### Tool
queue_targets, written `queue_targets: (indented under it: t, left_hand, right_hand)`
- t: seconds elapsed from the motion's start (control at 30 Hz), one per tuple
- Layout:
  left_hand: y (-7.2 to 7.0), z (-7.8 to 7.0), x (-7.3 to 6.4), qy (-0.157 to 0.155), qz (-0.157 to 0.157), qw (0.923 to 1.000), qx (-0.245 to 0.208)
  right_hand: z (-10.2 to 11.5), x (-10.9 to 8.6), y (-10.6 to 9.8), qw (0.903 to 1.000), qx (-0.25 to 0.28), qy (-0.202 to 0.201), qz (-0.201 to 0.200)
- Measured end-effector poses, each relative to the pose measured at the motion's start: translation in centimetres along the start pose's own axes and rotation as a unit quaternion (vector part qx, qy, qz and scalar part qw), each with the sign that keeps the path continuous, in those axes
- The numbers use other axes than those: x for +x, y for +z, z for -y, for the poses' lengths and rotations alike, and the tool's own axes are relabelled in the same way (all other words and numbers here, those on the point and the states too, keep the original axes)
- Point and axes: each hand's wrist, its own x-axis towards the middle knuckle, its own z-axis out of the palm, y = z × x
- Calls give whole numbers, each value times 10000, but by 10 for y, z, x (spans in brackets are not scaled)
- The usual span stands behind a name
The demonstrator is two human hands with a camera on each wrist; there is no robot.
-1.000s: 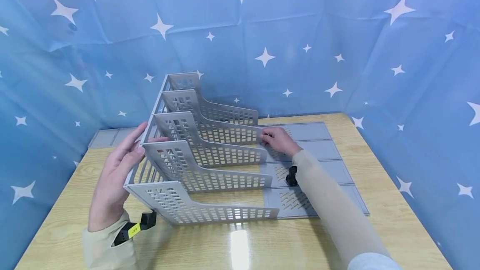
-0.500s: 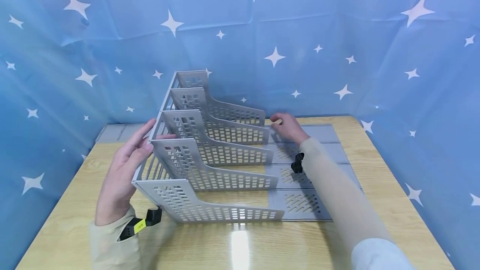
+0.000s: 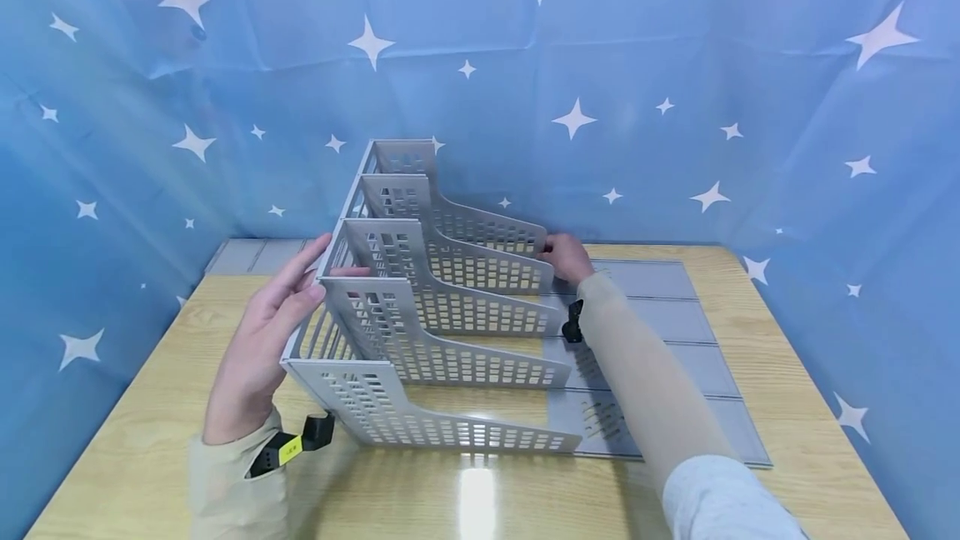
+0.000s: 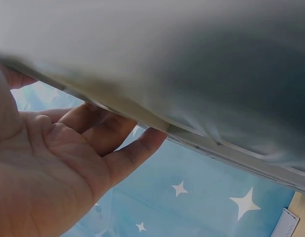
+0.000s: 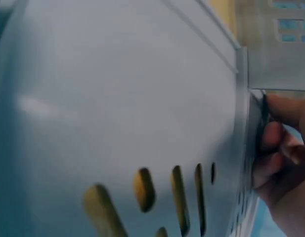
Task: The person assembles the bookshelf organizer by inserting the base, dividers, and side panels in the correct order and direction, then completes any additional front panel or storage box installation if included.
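Note:
A grey file rack [image 3: 407, 315] with several perforated upright dividers stands on the table in the head view. At its left, my left hand [image 3: 258, 340] holds the open-barred back frame, thumb on the near side and fingers reaching behind. In the left wrist view, the fingertips [image 4: 154, 137] press against the edge of a blurred grey panel. My right hand [image 3: 570, 259] pinches the low front end of the farthest divider. The right wrist view shows its curled fingers [image 5: 271, 168] at the corner where the slotted base panel [image 5: 132, 98] meets an upright piece.
Flat grey base panels [image 3: 667, 332] extend right from under the dividers on the wooden table [image 3: 405, 498]. Another grey panel [image 3: 255, 257] lies at the back left. A blue curtain [image 3: 480, 15] with white stars surrounds the table on the back and sides.
My right hand has let go of the second-farthest divider's front end, moved back, and taken hold of the farthest one. The left hand keeps its hold. The head view has shifted slightly.

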Motion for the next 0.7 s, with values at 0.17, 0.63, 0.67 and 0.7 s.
queue_targets:
  t: [0.17,0.63,0.67,0.7]
  left_hand:
    - [1,1,2,149,80,9998,-80]
    - [-1,2,2,203,90,9997,-126]
    - [-1,2,2,203,86,9997,-118]
    - [-1,2,2,203,77,9997,-112]
  right_hand:
    - [-2,-1,-1,9998,-64,-154,-81]
    - [-5,-4,-2,9971,-447,-536,-294]
    - [-5,-4,-2,9973,-422,-520,-306]
    - [-5,-4,-2,9975,-392,-505,-302]
